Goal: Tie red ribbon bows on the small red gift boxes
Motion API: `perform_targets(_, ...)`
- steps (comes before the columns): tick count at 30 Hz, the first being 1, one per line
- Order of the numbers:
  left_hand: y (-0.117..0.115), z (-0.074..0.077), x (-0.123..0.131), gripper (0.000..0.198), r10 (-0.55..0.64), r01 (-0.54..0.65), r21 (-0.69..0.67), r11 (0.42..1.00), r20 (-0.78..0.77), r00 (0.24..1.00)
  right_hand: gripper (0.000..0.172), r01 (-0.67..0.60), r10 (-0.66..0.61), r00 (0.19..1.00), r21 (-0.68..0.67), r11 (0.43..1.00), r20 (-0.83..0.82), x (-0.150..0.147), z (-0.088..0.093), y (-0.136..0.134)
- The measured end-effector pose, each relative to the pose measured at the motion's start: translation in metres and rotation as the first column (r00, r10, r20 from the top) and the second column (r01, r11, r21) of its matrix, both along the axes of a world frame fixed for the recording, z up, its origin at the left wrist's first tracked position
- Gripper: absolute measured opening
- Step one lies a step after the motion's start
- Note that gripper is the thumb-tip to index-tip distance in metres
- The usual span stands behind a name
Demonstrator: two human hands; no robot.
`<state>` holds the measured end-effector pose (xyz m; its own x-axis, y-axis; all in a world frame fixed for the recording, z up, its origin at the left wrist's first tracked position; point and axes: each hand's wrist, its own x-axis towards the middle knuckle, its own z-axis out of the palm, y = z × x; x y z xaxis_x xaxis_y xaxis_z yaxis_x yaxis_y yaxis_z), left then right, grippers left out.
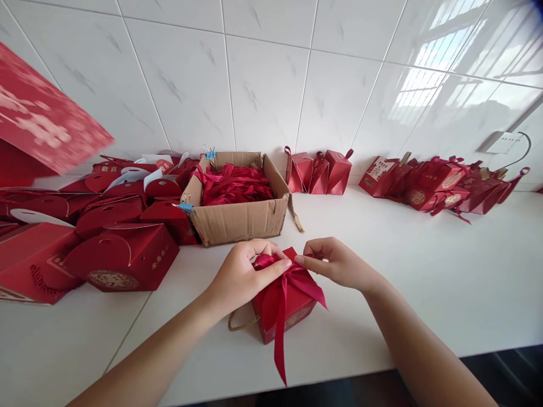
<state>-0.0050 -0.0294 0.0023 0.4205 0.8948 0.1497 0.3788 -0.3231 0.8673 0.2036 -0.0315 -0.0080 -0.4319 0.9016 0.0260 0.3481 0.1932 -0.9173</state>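
A red gift box [292, 312] rests on the white counter right in front of me, with a twine handle [244, 327] at its left side. Across its top runs a crimson satin ribbon [280, 333] tied into a bow shape, one tail hanging down over the box's front and another spread to the right. My left hand [254, 265] pinches the bow's left loop between thumb and fingers. From the right side, my right hand [335, 261] pinches the ribbon near the knot, its fingertips close to my left thumb. The fingers partly cover the knot.
Behind the box stands an open cardboard carton [241, 223] full of loose ribbons [237, 183], with blue clips on its rim. Several red boxes [127, 260] crowd the left. Boxes with ribbons [441, 181] stand along the tiled wall at right. A red printed sheet [46, 113] juts in at upper left.
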Motion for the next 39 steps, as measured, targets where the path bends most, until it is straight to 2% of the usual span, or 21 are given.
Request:
perform_targets(6, -0.004, -0.003, 0.006, 0.029, 0.030, -0.030, -0.050, 0.998, -0.001, 1.000, 0.042, 0.064, -0.062, 0.989, 0.012, 0.998, -0.133, -0.004, -0.003, 0.003)
perform_targets(10, -0.002, -0.005, 0.006, 0.030, 0.030, -0.030, 0.012, 0.999, -0.034, 0.999, 0.045, 0.113, -0.104, 0.976, 0.034, 0.993, -0.189, -0.007, -0.003, 0.005)
perform_targets(14, 0.001, -0.007, 0.006, 0.046, 0.037, -0.036, 0.022, 0.999, -0.024, 0.999, 0.047, 0.125, -0.115, 0.976, 0.042, 0.991, -0.187, -0.007, -0.006, 0.009)
perform_targets(21, 0.001, -0.006, 0.007, 0.049, 0.035, -0.035, -0.003, 0.999, -0.051, 0.998, 0.044, 0.146, -0.130, 0.975, 0.078, 0.986, -0.182, -0.001, -0.012, 0.016)
perform_targets(28, 0.003, -0.011, 0.006, 0.048, -0.013, 0.014, 0.057, 0.998, -0.016, 1.000, 0.039, 0.173, -0.155, 0.982, 0.195, 0.965, -0.105, 0.004, -0.006, 0.014)
perform_targets(33, 0.007, -0.010, 0.003, 0.047, -0.028, 0.026, 0.084, 0.996, 0.025, 0.999, 0.041, 0.190, -0.172, 0.980, 0.206, 0.960, -0.105, 0.003, -0.011, 0.014)
perform_targets(35, 0.009, -0.008, 0.000, 0.040, -0.027, 0.024, 0.068, 0.997, 0.041, 0.999, 0.042, 0.206, -0.187, 0.976, 0.202, 0.957, -0.108, -0.001, -0.015, 0.015)
perform_targets(39, 0.015, -0.006, -0.007, 0.030, -0.078, 0.081, -0.024, 0.996, 0.111, 0.991, 0.039, 0.106, -0.088, 0.990, 0.176, 0.979, -0.108, 0.000, -0.020, 0.020)
